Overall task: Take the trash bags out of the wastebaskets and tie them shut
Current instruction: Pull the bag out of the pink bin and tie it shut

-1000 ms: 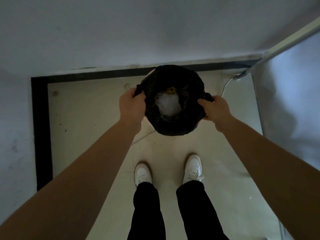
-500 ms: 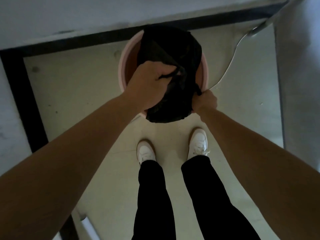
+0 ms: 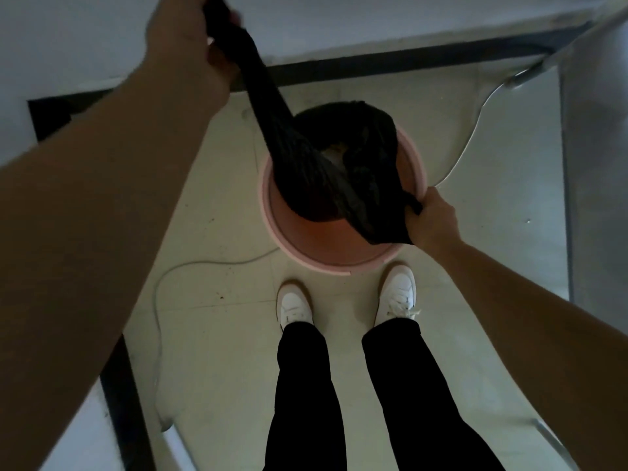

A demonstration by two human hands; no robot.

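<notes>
Now, item: black trash bag (image 3: 367, 171) — body still seated in the pink wastebasket (image 3: 326, 263) on the floor (image 3: 217, 334). Our left hand (image 3: 190, 45), fingers curled tight round one gathered side, has risen from the bag's mouth to the far left, drawing that side into a taut strip; our right hand (image 3: 431, 215) keeps pinching the near-right edge at the rim. We judge lift-out begun, tying not yet.

Trash bag (image 3: 299, 171) in pink wastebasket (image 3: 323, 241)
</notes>
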